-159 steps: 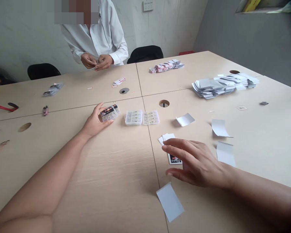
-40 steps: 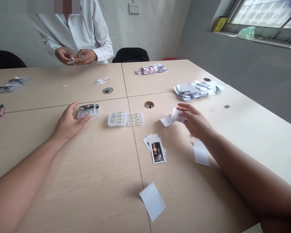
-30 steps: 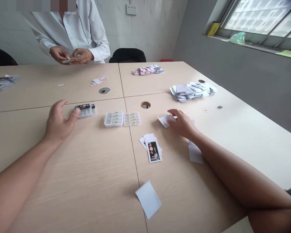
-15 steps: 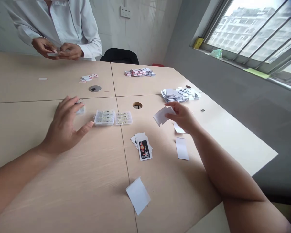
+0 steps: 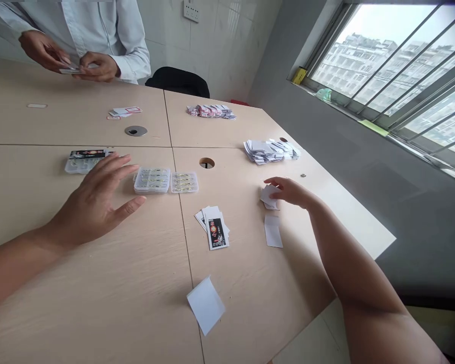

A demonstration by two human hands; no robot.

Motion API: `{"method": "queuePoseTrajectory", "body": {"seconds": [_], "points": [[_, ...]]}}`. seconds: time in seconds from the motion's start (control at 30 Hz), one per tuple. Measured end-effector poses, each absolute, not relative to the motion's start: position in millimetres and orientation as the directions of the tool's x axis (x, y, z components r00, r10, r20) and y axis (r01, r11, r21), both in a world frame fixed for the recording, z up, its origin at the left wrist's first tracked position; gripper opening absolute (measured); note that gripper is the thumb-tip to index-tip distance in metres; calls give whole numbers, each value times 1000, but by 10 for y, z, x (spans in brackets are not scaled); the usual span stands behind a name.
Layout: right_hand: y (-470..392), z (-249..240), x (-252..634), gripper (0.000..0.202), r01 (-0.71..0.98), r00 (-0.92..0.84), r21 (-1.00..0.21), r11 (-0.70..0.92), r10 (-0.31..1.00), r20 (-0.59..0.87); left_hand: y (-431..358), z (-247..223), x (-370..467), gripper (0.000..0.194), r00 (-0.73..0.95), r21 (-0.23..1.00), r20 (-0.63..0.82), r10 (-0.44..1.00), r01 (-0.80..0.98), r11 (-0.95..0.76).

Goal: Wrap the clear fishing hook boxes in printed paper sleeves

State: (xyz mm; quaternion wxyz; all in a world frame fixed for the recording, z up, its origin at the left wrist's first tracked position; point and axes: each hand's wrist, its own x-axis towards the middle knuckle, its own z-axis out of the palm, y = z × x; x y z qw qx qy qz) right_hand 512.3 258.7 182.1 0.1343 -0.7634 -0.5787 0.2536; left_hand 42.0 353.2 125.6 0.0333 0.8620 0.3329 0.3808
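Observation:
My left hand (image 5: 94, 199) hovers over the table with its fingers spread and holds nothing. Just right of it lie a clear compartment box (image 5: 152, 180) with small items inside and a smaller clear box (image 5: 184, 182). Partly behind its fingers is another clear box (image 5: 84, 161) with a black printed card on top. My right hand (image 5: 288, 192) pinches white paper slips (image 5: 269, 195) low over the table. A single white slip (image 5: 273, 231) lies nearer to me. Left of that is a small fan of cards (image 5: 217, 232), the top one printed black.
Across the table (image 5: 136, 283) a person in a white shirt (image 5: 94, 30) holds cards. A pile of white papers (image 5: 269, 151) and a red-edged pile (image 5: 211, 111) lie toward the back. One white sheet (image 5: 206, 305) lies near me, and the table has a hole (image 5: 207, 163).
My right hand has moved right and toward me with the white slips, down to where another slip lay. The view has shifted, uncovering more of the left box and its black card.

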Motion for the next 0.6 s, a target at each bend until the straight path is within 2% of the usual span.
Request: {"method": "queuePoseTrajectory", "body": {"seconds": [0.1, 0.2, 0.37, 0.47, 0.6], "points": [[2578, 1821, 5098, 29, 810, 206, -505, -298, 951, -232, 3541, 1242, 406, 59, 487, 314, 625, 610, 559, -768], [2466, 1949, 5163, 29, 773, 175, -582, -251, 967, -184, 3551, 1241, 392, 60, 481, 325, 611, 628, 571, -754], [2164, 2160, 5253, 52, 690, 50, -712, -129, 990, -130, 3573, 1242, 394, 60, 472, 336, 602, 644, 582, -741], [2047, 2059, 5159, 41, 720, 17, -678, -147, 981, -194, 3579, 1238, 397, 59, 477, 328, 609, 634, 576, -749], [1963, 1803, 4968, 28, 803, 30, -567, -184, 962, -270, 3584, 1234, 396, 58, 485, 312, 624, 613, 565, -764]]}}
